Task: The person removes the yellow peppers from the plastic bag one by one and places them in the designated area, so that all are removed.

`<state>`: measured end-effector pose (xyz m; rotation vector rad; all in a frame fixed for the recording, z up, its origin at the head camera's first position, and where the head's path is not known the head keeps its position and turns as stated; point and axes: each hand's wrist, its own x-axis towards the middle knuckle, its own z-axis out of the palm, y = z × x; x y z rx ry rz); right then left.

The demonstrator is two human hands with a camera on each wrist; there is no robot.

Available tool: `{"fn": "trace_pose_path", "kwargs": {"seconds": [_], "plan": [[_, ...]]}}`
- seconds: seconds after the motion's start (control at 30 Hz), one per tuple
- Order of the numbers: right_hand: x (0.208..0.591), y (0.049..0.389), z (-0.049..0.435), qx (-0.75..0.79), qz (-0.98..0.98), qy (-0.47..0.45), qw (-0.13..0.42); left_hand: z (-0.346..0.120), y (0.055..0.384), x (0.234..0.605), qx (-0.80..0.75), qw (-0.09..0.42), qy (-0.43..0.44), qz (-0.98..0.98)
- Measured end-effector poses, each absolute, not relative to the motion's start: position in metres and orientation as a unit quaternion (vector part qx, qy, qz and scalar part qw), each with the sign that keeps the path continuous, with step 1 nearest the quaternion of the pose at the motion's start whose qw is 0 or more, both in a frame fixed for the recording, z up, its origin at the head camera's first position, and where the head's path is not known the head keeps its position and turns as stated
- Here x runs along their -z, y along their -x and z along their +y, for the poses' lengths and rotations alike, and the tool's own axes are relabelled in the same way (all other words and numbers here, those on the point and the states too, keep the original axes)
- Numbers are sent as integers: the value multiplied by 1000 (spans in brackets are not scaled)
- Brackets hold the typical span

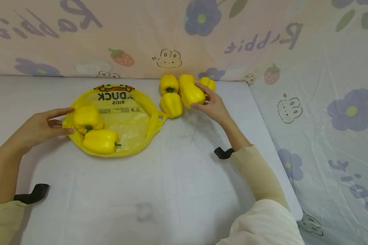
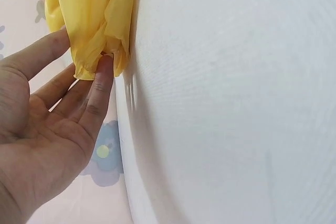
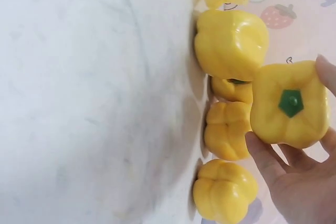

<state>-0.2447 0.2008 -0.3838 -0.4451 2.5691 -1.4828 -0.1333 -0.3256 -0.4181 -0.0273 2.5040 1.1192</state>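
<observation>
My left hand point(image 1: 40, 129) grips the left edge of a yellow plastic bag point(image 1: 125, 127), its thumb and fingers on either side of the gathered plastic point(image 2: 97, 30). The bag lies spread on the table with its mouth toward me. Two yellow bell peppers, one blocky point(image 1: 88, 118) and one on its side point(image 1: 100, 141), sit at its left, green stems showing. My right hand point(image 1: 213, 106) holds another yellow bell pepper point(image 3: 290, 103) between thumb and fingers, stem facing the wrist camera and body raised off the table.
Several more yellow bell peppers stand around the held one: a front one point(image 1: 171, 105), a back one point(image 1: 169, 84) and a right one point(image 1: 207, 83). A printed curtain point(image 1: 135, 27) hangs behind the white table point(image 1: 171, 190) and along its right side. Black mounts point(image 1: 224, 153) sit at both wrists.
</observation>
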Motion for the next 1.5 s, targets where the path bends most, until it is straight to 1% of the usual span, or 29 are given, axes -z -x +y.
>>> {"fn": "trace_pose_path", "kwargs": {"seconds": [0.23,0.43,0.53,0.73,1.07,1.37,1.5], "plan": [[397,237,202,484,863,127,72,-323,134,417,-402,199,7,894],[406,236,200,492,860,104,89,-324,134,419,-397,201,12,896],[404,234,196,484,864,97,100,-325,134,419,-393,201,13,897],[417,239,195,464,875,101,93,-327,134,418,-390,207,18,897],[419,237,193,427,895,70,108,-326,135,420,-393,205,17,896],[421,237,193,444,887,76,106,-325,133,421,-404,197,16,893],[421,237,193,460,879,83,93,-324,132,420,-404,193,15,894]]}}
